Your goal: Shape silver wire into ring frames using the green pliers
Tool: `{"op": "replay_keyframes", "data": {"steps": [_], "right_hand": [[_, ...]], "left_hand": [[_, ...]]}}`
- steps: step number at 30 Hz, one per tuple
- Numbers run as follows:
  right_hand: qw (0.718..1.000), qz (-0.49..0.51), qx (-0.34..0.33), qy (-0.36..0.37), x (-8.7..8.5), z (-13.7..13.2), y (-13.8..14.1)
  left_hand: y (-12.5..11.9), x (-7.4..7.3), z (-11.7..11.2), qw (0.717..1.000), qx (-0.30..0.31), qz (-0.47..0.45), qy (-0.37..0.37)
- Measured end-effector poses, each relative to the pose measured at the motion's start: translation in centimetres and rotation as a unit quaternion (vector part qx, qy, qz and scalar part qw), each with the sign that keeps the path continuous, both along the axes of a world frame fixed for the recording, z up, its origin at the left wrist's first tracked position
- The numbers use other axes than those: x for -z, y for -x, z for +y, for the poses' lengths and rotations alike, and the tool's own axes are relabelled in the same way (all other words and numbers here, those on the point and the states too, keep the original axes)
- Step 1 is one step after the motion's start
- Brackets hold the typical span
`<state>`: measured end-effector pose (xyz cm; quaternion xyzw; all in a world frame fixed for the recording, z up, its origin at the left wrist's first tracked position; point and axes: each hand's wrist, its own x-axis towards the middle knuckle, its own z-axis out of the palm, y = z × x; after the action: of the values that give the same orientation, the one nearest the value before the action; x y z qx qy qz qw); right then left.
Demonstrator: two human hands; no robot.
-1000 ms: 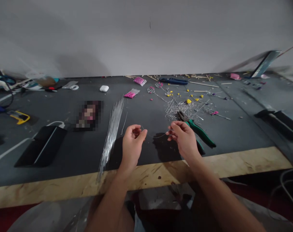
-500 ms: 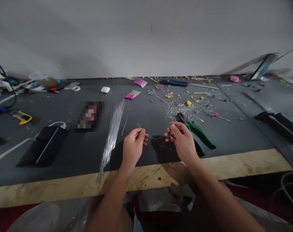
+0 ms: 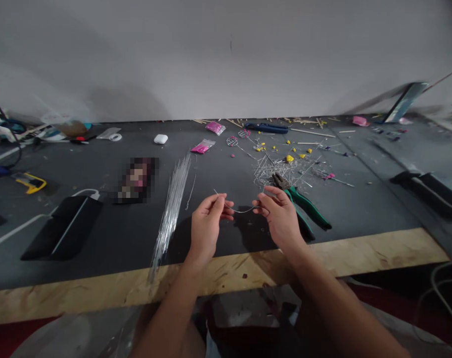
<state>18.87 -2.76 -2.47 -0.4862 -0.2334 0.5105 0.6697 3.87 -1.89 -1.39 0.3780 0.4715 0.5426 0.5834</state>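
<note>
Between my two hands a thin piece of metal wire [image 3: 242,212] sags in a shallow curve above the dark tabletop. My left hand [image 3: 207,221] pinches one end between thumb and forefinger, and a short tip pokes out beyond the fingers. The other end is pinched by my right hand [image 3: 281,214], its remaining fingers loosely curled. Close by the right hand lie green-handled pliers [image 3: 310,209], partly hidden behind it. A long bundle of straight wires [image 3: 171,209] lies left of my left hand, with one short twisted wire [image 3: 191,191] beside it.
Past the pliers spreads a pile of cut wire pieces [image 3: 270,169] with yellow lumps [image 3: 289,158]. Pink packets [image 3: 203,145] and a white case [image 3: 160,139] lie farther back. At left are a black pouch [image 3: 63,226] and a yellow cutter [image 3: 32,183]. A wooden strip [image 3: 117,288] edges the table.
My hands have drawn slightly closer together, and the wire between them sags in a shorter curve. The camera view has shifted a little. Both hands keep their pinch.
</note>
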Motion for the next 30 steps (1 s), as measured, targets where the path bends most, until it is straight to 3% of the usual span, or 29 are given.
{"op": "replay_keyframes", "data": {"steps": [8,15,22,30], "right_hand": [[0.998,-0.049,-0.04,-0.004,0.0,-0.3,0.4],[0.992,-0.107,-0.069,0.001,0.1,-0.6,0.7],[0.987,-0.13,-0.094,0.003,0.0,-0.7,0.8],[0.984,-0.144,-0.101,0.009,0.2,-0.6,0.5]], "left_hand": [[0.8,0.4,0.1,0.99,-0.027,0.132,-0.035],[1.4,1.0,0.0,0.931,-0.017,0.348,-0.108],[1.7,1.3,0.3,0.941,-0.004,0.311,-0.132],[1.4,1.1,0.1,0.932,-0.026,0.338,-0.13]]}}
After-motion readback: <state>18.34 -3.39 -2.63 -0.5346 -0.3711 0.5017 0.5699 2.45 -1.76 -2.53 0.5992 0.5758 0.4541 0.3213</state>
